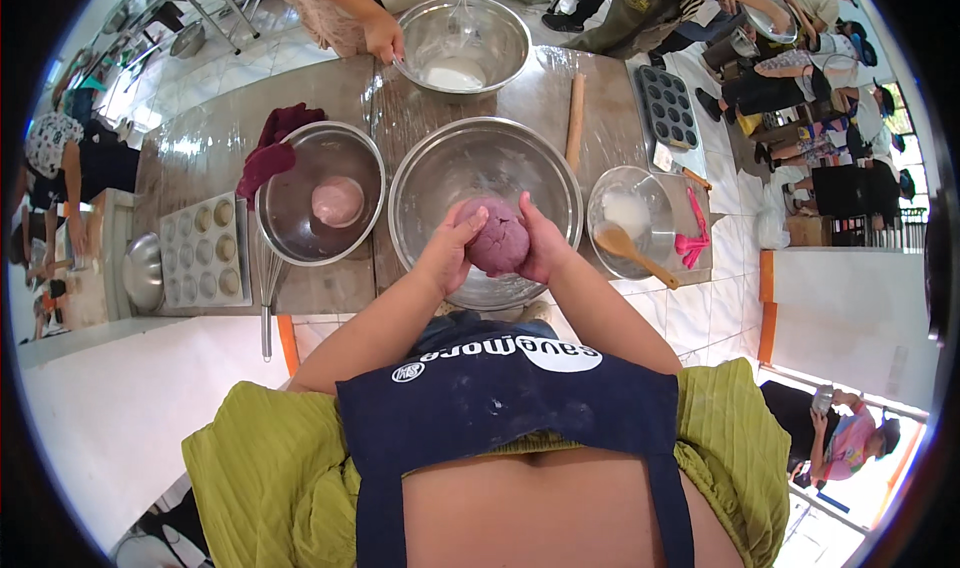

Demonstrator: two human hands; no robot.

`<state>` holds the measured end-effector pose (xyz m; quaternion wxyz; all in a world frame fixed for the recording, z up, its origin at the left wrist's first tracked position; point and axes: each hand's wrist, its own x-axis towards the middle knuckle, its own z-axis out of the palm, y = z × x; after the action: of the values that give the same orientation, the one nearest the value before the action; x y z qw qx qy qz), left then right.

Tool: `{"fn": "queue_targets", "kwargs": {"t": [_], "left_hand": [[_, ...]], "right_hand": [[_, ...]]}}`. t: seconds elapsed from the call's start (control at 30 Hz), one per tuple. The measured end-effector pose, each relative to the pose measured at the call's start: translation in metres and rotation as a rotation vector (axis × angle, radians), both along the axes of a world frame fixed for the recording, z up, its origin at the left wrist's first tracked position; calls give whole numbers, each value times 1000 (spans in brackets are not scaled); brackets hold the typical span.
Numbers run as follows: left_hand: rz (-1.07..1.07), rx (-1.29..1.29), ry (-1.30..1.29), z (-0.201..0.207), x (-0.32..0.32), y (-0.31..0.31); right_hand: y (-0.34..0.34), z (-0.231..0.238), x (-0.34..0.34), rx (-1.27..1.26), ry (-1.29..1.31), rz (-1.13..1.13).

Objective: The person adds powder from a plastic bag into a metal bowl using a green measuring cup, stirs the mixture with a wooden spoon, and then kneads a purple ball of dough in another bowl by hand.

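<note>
I see my left hand (445, 253) and right hand (543, 243) cupped tight around a round purple dough ball (497, 236) at frame centre, over a large steel bowl (440, 173); left of it, a smaller steel bowl (290, 223) holding pink dough (338, 201); right, a glass bowl (650, 193) with a wooden spoon (630, 251).

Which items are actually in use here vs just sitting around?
In use: purple dough ball, held between left hand and right hand; large steel bowl beneath.

Lying about: rolling pin, muffin tray, whisk, wooden spoon.
</note>
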<state>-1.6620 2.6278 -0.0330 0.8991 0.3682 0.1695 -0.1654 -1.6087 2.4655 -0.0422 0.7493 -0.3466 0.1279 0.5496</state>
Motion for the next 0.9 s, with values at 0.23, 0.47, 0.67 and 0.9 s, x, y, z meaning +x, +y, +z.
{"fn": "queue_targets", "kwargs": {"t": [0.23,0.47,0.67,0.9], "left_hand": [[121,415,-137,1,8,-20],[18,-54,-85,67,30,22],[81,-394,13,50,14,29],[171,502,-364,34,-8,3]], "right_hand": [[10,3,-1,-422,-326,-348],[14,85,27,-705,-1045,-393],[15,113,19,-417,-1933,-153],[16,69,-20,-36,-33,-554]]}}
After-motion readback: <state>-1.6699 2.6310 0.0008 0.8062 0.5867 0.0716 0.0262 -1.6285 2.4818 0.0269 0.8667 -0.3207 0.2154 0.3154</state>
